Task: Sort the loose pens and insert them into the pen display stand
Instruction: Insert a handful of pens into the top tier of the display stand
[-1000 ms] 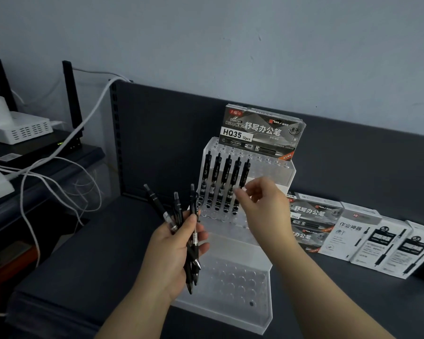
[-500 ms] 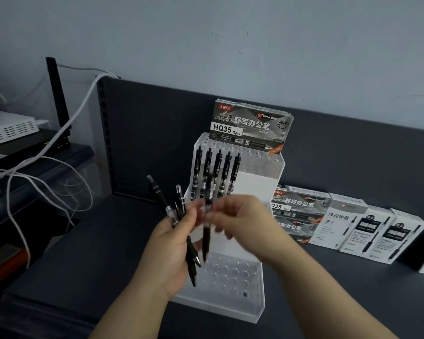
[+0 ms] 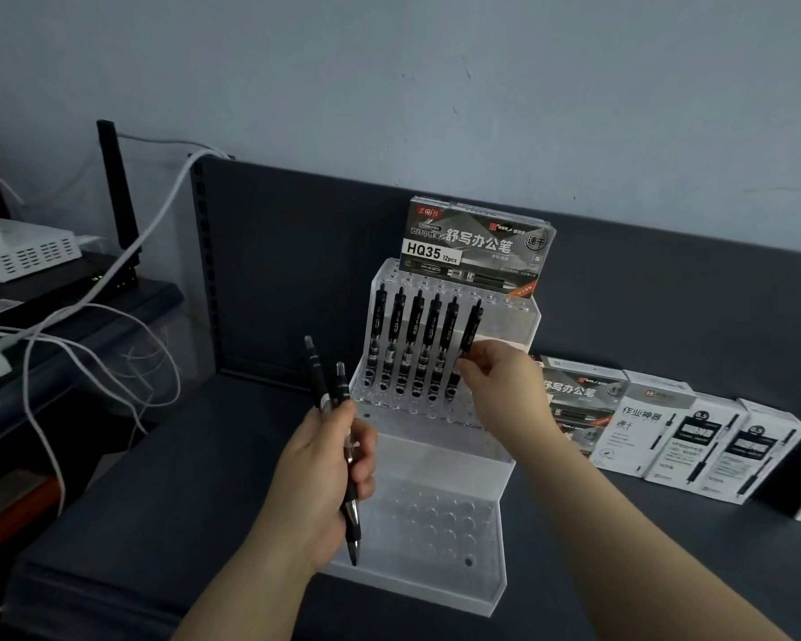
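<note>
Dim, flat, bluish light (no hard shadows); sharp centre, wide-angle bending at edges.

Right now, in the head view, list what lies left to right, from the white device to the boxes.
white device → black antenna → left hand gripping loose pens → five slotted pens → right hand pinching a sixth pen → grey boxes → white boxes

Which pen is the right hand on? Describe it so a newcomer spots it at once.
Find the clear stand at centre, with the HQ35 box on top. Its upper tier holds a row of six black pens; take the rightmost pen. It tilts more than the other five, and the right hand pinches it, while the left hand grips only loose pens.
</note>
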Available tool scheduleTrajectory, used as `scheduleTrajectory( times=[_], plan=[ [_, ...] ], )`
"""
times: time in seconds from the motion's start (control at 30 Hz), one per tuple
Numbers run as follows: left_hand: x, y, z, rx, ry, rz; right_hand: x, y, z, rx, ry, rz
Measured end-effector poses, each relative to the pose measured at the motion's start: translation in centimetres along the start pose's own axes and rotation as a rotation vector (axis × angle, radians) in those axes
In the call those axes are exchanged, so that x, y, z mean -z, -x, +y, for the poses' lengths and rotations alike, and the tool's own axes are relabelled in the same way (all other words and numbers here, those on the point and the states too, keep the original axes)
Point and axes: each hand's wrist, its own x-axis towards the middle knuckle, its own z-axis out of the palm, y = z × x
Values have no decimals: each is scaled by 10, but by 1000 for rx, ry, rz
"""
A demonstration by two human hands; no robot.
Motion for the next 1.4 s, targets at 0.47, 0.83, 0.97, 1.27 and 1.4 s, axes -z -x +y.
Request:
scheduleTrajectory(
  times=[0.47,0.83,0.97,1.27,1.4],
  plan=[
    [-3,4,2,-6,81,-12,16,44,-27,34,-249,-23],
    [-25,9,-5,2,126,-140,18,80,-29,3,-466,-447],
    [-34,11,-9,-25,81,-149,18,84,-26,27,-435,-370],
    [-23,2,-8,-106,-133,-20,56,29,-22,-18,-452,101],
    [-19,0,-7,-99,-177,-68,42,10,-14,11,-288,119]
  ],
)
